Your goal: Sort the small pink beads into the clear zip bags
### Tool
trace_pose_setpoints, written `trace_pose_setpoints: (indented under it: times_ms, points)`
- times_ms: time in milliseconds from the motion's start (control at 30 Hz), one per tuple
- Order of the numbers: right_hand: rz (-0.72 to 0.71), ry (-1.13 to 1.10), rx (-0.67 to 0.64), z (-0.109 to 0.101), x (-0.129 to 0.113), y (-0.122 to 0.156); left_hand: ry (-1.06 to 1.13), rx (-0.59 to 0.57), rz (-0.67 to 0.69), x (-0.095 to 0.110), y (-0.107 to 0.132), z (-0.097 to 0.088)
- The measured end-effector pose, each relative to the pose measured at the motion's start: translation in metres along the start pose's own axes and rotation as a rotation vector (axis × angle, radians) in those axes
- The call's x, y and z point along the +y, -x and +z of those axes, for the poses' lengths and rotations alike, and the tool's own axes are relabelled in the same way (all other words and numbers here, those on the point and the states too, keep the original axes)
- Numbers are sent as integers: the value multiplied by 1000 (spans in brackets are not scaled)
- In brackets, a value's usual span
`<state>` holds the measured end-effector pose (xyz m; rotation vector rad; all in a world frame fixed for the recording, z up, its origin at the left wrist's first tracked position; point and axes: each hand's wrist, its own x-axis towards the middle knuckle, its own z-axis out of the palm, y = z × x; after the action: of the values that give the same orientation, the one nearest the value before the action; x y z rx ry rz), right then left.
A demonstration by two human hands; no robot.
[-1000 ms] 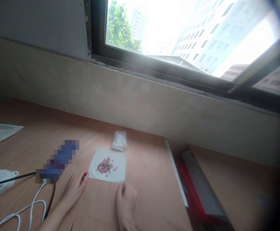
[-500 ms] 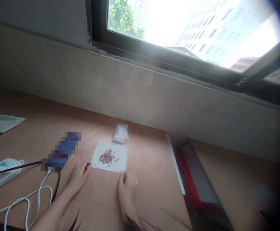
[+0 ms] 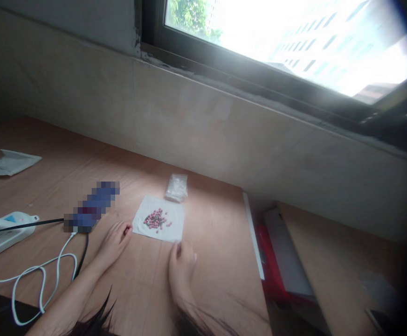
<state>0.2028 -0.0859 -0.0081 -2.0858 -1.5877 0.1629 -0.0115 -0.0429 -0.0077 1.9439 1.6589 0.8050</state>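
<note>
On the wooden table lies a white square of tissue or cloth (image 3: 140, 226) with a small heap of pink beads (image 3: 157, 219) on it, mixed with some dark green pieces. To its left my left hand (image 3: 115, 238) rests on the table, fingers loosely curled, the tips close to the sheet's left edge. My right hand (image 3: 182, 262) lies on its side below the sheet's near right corner, closed loosely with the thumb by that corner. I cannot tell if it touches the sheet. Nothing shows in either hand. Strands of hair partly cover my right forearm.
Behind the sheet sits a clear plastic packet (image 3: 176, 188). Leftward lie a blurred-out phone (image 3: 94, 205) with a white cable (image 3: 58, 263), a white power strip (image 3: 5, 235) and a white packet (image 3: 10, 163). Right of the table's edge stands something red (image 3: 271, 270).
The camera view has tilted slightly, so the table sits a little higher in the picture. My hands and the bead heap keep about the same places relative to each other.
</note>
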Motion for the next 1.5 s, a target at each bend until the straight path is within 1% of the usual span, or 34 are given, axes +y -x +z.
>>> trace_pose_setpoints:
  times_ms: [133,333,533,733,1033,1267,1400,1500]
  points:
    - [-12,-26,-12,2,1,0,-10,-6,1,2,-1,-2]
    - [-12,13,24,8,4,-1,-18,1,7,-3,-1,1]
    - [-10,-9,1,2,0,0,-7,-19,14,-4,-1,0]
    - [18,-2,0,-2,-5,0,-7,-1,17,-4,-1,0]
    - [51,-28,-32,-4,-4,-2,23,15,15,-4,0,1]
    - [86,-107,-79,-8,-2,-8,52,5,1,-3,-2,1]
    - [122,-185,-82,-5,1,-14,51,9,-29,2,-7,-2]
    - [140,-252,-75,-2,2,-17,60,-1,-20,4,-12,-4]
